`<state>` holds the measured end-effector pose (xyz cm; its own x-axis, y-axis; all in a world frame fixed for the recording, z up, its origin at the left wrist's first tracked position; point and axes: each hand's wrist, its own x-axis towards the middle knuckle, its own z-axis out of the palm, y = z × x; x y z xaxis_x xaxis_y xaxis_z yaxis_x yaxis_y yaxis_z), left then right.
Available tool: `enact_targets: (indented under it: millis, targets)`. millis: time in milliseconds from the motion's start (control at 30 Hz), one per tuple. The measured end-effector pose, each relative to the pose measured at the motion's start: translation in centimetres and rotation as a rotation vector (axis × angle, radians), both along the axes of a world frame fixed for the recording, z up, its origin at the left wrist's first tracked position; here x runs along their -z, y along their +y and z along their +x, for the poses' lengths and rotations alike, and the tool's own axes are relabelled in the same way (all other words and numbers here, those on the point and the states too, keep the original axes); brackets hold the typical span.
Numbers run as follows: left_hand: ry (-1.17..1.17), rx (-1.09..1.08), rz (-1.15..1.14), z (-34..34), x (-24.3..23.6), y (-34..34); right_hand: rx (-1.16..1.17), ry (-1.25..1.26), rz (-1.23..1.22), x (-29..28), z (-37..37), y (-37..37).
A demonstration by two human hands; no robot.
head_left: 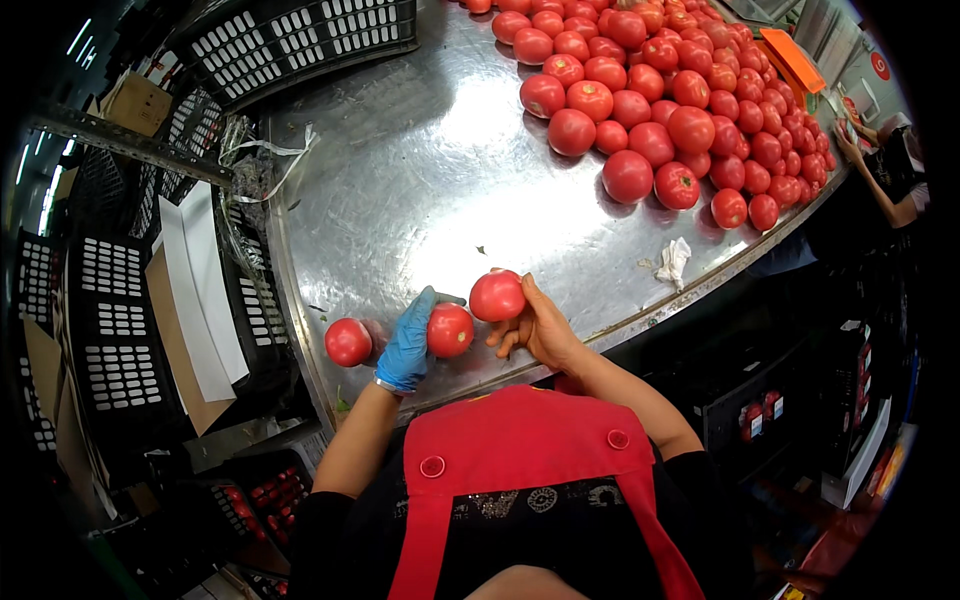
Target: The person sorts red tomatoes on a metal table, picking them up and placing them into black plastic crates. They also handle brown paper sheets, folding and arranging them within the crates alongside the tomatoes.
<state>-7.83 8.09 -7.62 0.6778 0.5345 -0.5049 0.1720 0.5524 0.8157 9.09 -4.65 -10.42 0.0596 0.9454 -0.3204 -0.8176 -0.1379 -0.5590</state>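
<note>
My left hand (pixel 407 345), in a blue glove, is closed round a tomato (pixel 451 331) above the near edge of the metal table (pixel 400 190). Just to its right, my bare right hand (pixel 540 325) grips a second tomato (pixel 497 295) between thumb and fingers. A gloved fingertip of the left hand reaches close to this second tomato; whether it touches cannot be made out. Left of the glove, a single tomato (pixel 348 342) rests on the table. A large heap of tomatoes (pixel 690 130) covers the far right of the tabletop.
A black plastic crate (pixel 300 45) stands at the table's far left. More black crates (pixel 120 330) and a cardboard box with white lining (pixel 205 290) fill the floor side at left. A crumpled white tissue (pixel 674 262) lies near the right edge. Another person's arm (pixel 870 175) shows at far right.
</note>
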Motion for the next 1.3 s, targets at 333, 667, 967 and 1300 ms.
enact_targets:
  millis: [333, 667, 967, 1300]
  targets:
    - [-0.025, 0.024, -0.056, 0.5, -0.2, -0.5, 0.096, -0.168, -0.017, -1.0, -0.4, 0.1]
    - [-0.047, 0.125, -0.092, 0.4, -1.1, -0.6, 0.03, -0.057, -0.049, -1.0, -0.3, 0.0]
    - [-0.034, 0.2, 0.027, 1.7, -2.1, -1.3, -0.049, -0.456, -0.117, -0.9, -1.1, 0.0]
    - [-0.275, -0.188, -0.474, 1.1, 0.1, -0.6, -0.094, -1.32, 0.334, -5.4, -1.6, 0.3]
